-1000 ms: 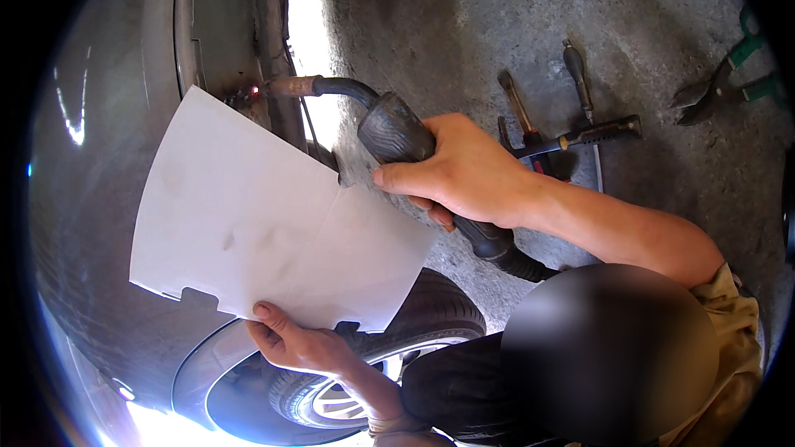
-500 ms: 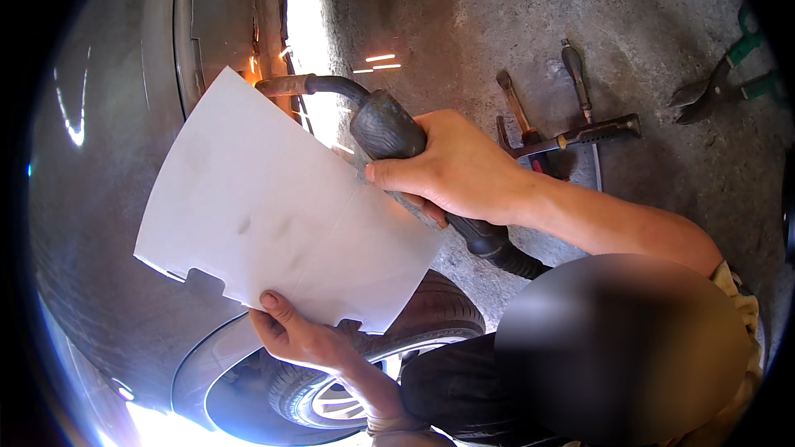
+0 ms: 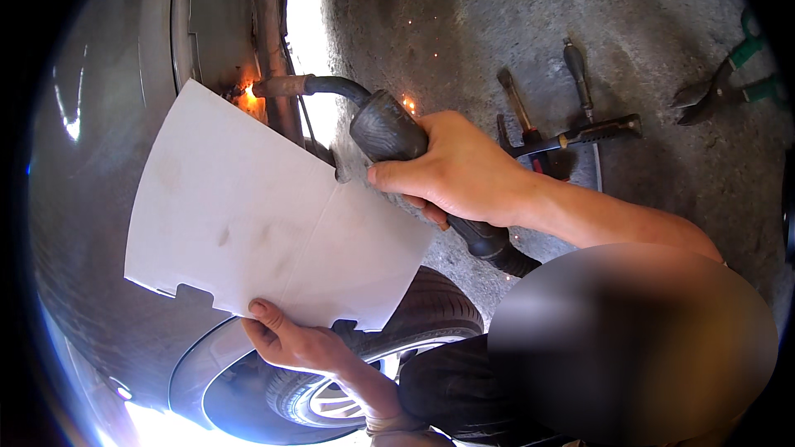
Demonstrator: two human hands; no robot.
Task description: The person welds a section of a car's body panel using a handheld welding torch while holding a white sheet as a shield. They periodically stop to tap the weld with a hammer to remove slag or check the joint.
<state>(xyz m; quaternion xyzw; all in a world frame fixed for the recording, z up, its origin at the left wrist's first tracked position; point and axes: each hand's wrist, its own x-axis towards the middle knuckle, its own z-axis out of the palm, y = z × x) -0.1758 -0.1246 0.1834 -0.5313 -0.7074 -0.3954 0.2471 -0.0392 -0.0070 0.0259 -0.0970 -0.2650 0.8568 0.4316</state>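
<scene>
My right hand (image 3: 468, 170) is wrapped round the black handle of a welding torch (image 3: 386, 126). The torch's bent neck points left, its copper-coloured nozzle close to the lower edge of a car body (image 3: 91, 190). Beside the nozzle tip the metal glows orange, and small sparks hang over the floor. With thumb on top, my left hand (image 3: 294, 339) grips the lower edge of a white sheet (image 3: 240, 207) with notches cut in it. The sheet is tilted in front of the car, just below the glowing spot. Its far side and the left fingertips beneath it are hidden.
A car wheel (image 3: 439, 306) stands below the sheet. On the concrete floor (image 3: 431, 0) to the right lie a hammer (image 3: 592, 134), a chisel-like tool (image 3: 515, 99), a dark-handled tool (image 3: 576, 74) and green-handled snips (image 3: 720, 79). A blurred patch covers the lower right.
The white sheet and my left hand have shifted slightly left, showing more of the glowing metal. Bright spark streaks have given way to small scattered sparks. The torch is nearly still.
</scene>
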